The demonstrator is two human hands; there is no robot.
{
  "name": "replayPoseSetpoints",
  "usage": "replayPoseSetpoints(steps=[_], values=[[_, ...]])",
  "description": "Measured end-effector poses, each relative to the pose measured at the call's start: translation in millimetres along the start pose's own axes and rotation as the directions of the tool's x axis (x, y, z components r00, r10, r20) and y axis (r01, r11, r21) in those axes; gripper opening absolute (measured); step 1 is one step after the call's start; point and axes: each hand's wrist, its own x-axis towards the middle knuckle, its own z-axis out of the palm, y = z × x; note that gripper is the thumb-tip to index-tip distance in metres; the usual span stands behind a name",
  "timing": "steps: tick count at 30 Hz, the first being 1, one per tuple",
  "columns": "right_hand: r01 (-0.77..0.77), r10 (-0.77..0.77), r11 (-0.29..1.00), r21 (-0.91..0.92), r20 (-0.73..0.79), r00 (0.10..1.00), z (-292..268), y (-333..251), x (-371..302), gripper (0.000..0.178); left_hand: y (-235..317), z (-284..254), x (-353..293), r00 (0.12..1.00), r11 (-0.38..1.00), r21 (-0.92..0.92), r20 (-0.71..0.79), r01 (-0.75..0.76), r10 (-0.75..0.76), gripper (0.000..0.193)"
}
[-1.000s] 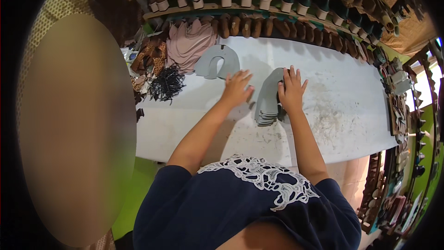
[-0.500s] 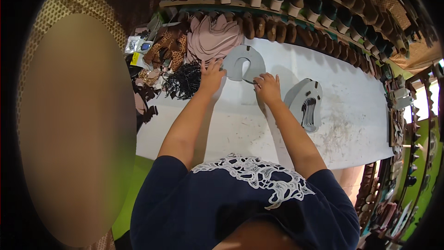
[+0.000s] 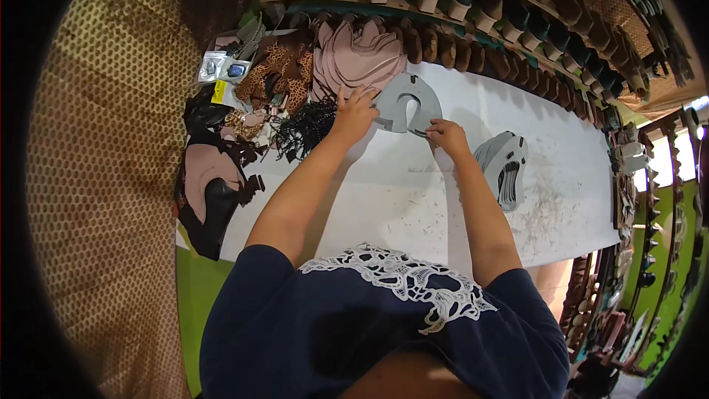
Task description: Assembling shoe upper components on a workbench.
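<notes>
A grey U-shaped shoe-upper piece [image 3: 423, 94] lies on the white tabletop, its curve toward the back and its two ends toward me. My left hand [image 3: 356, 114] is at its left end, fingers apart and the thumb side against the edge. At the right end, my right hand [image 3: 447, 135] has its fingers drawn together on the tip. Whether more layers lie beneath this piece cannot be made out. To the right rests a stack of similar grey pieces [image 3: 518, 149] with small dark marks on top.
Pink cut pieces [image 3: 353, 59], leopard-print pieces [image 3: 284, 74] and black lacy strips [image 3: 303, 131] crowd the table's left side. Black and pink pieces [image 3: 214, 192] overhang its left edge. Shelves of shoes and brown lasts [image 3: 447, 52] line the back. A patterned curtain [image 3: 103, 199] hangs at left.
The view has swung a little to the left. My right hand's fingers have gone from spread to drawn together at the grey piece's right end. The left hand stays by the left end.
</notes>
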Motion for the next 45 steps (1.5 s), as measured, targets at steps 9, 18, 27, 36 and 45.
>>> replayPoseSetpoints(steps=[9,18,27,36,45], values=[[0.208,-0.224,0.972,-0.112,-0.16,0.961,0.3,-90.8,-60.2,0.008,4.5,-60.0,-63.5,0.993,0.999,-0.049,-0.12,0.0,-0.006,0.005],[0.343,-0.317,0.934,-0.099,0.209,0.925,10.8,-130.5,-181.1,0.011,33.9,-120.4,-207.8,0.99,0.983,-0.167,0.108,-0.072,0.091,0.011],[0.326,-0.33,0.941,-0.091,-0.035,0.943,81.4,-143.5,-167.3,0.042,66.0,-54.4,-177.6,0.959,0.957,-0.194,0.228,0.215,-0.17,0.053],[0.208,-0.205,0.925,-0.319,0.042,0.978,109.8,-145.3,-177.7,0.058,68.1,-44.0,-201.2,0.932,0.96,-0.102,0.288,0.26,-0.222,0.06],[0.103,-0.113,0.916,-0.388,-0.004,0.994,110.2,-149.4,-214.8,0.06,65.1,-66.3,-235.1,0.924,0.955,-0.055,0.273,0.293,-0.267,0.063]])
